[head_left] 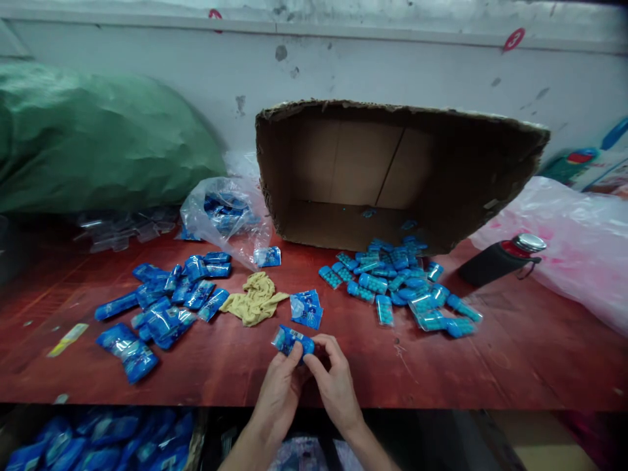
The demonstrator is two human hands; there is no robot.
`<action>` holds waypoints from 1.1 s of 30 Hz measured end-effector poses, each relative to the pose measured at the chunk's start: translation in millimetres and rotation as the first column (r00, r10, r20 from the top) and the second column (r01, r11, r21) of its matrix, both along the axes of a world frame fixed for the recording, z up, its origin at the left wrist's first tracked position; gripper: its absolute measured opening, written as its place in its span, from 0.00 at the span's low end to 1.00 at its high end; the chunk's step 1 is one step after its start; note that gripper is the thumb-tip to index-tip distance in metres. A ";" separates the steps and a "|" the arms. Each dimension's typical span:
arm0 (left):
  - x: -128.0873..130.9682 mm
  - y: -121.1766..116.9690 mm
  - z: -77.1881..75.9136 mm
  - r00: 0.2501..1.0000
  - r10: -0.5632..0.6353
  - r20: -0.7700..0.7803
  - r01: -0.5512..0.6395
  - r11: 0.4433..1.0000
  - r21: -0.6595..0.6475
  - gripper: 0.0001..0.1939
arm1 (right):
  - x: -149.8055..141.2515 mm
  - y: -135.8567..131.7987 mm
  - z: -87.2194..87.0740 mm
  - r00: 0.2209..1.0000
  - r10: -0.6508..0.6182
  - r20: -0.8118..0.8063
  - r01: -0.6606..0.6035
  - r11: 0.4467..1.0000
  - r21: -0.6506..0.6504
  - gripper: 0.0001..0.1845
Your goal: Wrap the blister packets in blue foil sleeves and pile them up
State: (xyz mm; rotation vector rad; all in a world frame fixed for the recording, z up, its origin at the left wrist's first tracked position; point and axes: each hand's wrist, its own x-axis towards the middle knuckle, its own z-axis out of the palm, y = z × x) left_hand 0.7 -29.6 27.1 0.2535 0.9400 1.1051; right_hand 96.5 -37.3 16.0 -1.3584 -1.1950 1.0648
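Near the table's front edge, my left hand (284, 373) and my right hand (335, 376) are closed together on a small blue bottle (293, 341) with a printed blue label and clear wrap at its left end. My left thumb presses its front, and my right fingers pinch its right end. Just beyond lie flat blue printed labels (307, 309) and a crumpled yellow cloth (254, 299). To the right is a heap of clear bottles filled with blue beads (373, 282). On the left lies a pile of blue wrapped packs (164, 320).
A cardboard box (338, 160) lies on its side at the back, opening toward me. Beside it are a clear bag of blue packs (196, 196) and a dark flask (495, 263). A green sack (98, 140) stands back left. Below the front edge, a box holds blue packs (108, 435).
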 end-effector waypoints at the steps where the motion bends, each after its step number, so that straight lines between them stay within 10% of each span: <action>1: -0.5 0.1 -0.3 1.000 -0.008 -0.007 0.008 1.000 0.005 0.09 | 0.2 -0.2 0.3 1.000 0.004 -0.005 -0.004 1.000 0.004 0.05; 10: -13.4 11.4 1.5 0.997 -0.018 -0.081 0.020 0.999 0.026 0.06 | 3.9 2.6 5.8 0.998 0.050 -0.046 -0.046 0.996 0.079 0.06; 19: -22.2 9.7 0.9 0.977 -0.179 0.115 0.177 0.984 0.029 0.11 | 8.1 9.9 1.0 0.853 0.223 -0.471 -0.286 0.956 -0.064 0.32; 33: -16.2 2.5 0.6 0.987 -0.147 0.068 0.147 0.989 0.008 0.08 | 13.2 13.5 -1.6 0.833 0.340 -0.436 -0.396 0.917 -0.042 0.27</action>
